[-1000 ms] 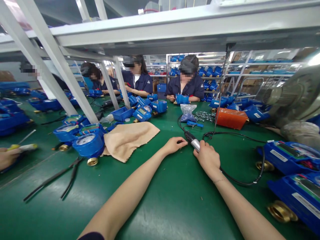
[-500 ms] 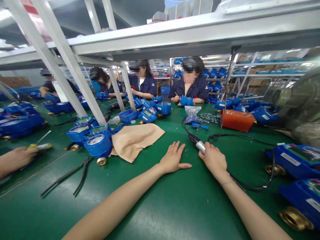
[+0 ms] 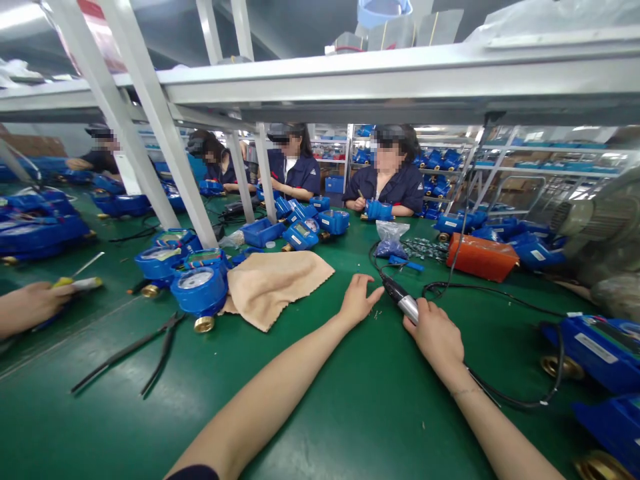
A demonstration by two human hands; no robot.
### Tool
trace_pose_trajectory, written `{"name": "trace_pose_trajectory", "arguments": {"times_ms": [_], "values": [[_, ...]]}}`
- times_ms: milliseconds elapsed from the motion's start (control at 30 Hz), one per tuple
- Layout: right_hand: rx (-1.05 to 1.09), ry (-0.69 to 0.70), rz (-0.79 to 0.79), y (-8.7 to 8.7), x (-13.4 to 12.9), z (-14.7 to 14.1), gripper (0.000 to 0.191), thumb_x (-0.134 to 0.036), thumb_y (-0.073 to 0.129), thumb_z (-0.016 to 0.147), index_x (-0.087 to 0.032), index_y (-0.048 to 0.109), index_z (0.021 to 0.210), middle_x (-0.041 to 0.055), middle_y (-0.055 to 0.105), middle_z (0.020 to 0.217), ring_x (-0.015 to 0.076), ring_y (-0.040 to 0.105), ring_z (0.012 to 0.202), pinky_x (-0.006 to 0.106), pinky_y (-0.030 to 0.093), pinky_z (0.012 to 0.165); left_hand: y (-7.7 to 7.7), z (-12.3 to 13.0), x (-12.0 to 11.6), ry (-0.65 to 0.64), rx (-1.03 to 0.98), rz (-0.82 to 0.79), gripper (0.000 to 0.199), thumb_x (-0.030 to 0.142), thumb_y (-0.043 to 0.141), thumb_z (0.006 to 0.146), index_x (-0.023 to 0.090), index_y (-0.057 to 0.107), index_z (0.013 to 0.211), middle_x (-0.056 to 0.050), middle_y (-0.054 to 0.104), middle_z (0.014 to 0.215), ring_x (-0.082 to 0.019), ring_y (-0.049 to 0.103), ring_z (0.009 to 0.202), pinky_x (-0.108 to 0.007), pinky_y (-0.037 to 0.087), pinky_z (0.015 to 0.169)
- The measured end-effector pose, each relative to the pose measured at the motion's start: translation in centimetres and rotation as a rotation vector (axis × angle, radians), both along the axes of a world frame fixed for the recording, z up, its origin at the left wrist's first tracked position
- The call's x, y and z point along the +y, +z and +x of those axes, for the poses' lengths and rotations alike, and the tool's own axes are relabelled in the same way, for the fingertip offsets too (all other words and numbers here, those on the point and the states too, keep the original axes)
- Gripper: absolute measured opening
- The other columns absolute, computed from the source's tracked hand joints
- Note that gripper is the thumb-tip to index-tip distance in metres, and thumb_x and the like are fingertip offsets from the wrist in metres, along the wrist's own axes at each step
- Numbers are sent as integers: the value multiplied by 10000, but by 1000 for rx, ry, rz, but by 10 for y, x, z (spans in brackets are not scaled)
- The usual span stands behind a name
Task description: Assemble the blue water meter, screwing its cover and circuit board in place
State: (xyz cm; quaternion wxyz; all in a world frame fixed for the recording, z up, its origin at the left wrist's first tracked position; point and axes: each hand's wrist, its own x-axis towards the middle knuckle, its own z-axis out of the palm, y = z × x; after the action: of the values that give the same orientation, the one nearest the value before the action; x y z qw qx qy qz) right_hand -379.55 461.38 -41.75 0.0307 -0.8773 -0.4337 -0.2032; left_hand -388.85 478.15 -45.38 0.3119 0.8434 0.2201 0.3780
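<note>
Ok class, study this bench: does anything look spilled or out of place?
Yes: tiny loose bits lie scattered on the green mat beside the left hand, outside any tray or bag, so they look spilled. They are too small to identify.

White steel uprights (image 3: pixel 155 127) carry an overhead shelf (image 3: pixel 350 83) above the green bench top (image 3: pixel 360 413), while metal racks (image 3: pixel 385 157) of blue water meters stand beyond it, with cardboard boxes (image 3: pixel 35 147) far left under ceiling lights (image 3: pixel 15 13).

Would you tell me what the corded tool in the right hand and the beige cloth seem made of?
The body of the electric screwdriver looks like black plastic, its sleeve metal by the shine. The cloth looks like fabric, with a wavy edge; fibre unclear.
</note>
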Motion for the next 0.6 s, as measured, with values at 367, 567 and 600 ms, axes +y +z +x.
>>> {"name": "trace_pose_trajectory", "arguments": {"times_ms": [367, 567, 600], "values": [[106, 188, 329, 31, -1, -17, 285, -359, 461, 909, -127, 574, 1030, 152, 641, 997, 314, 593, 945, 476, 408, 860, 5, -66, -1, 207, -94, -77, 145, 324, 517, 914, 191, 569, 887, -37, 561, 902, -150, 584, 760, -309, 496, 779], [499, 600, 546, 109, -21, -113, 521, -449, 277, 965, -267, 416, 497, 5, 512, 468, 180, 576, 541, 348, 523, 724, 4, -79, -10, 175, -72, -82, 172, 359, 535, 903, 197, 588, 874, -18, 557, 903, -126, 565, 668, -291, 489, 733], [552, 728, 554, 122, -31, -131, 608, -483, 147, 971, -280, 363, 440, 0, 444, 400, 180, 522, 449, 393, 533, 712, 3, -78, -9, 177, -70, -86, 181, 362, 529, 906, 194, 591, 872, -20, 556, 903, -127, 562, 665, -287, 485, 725]]}}
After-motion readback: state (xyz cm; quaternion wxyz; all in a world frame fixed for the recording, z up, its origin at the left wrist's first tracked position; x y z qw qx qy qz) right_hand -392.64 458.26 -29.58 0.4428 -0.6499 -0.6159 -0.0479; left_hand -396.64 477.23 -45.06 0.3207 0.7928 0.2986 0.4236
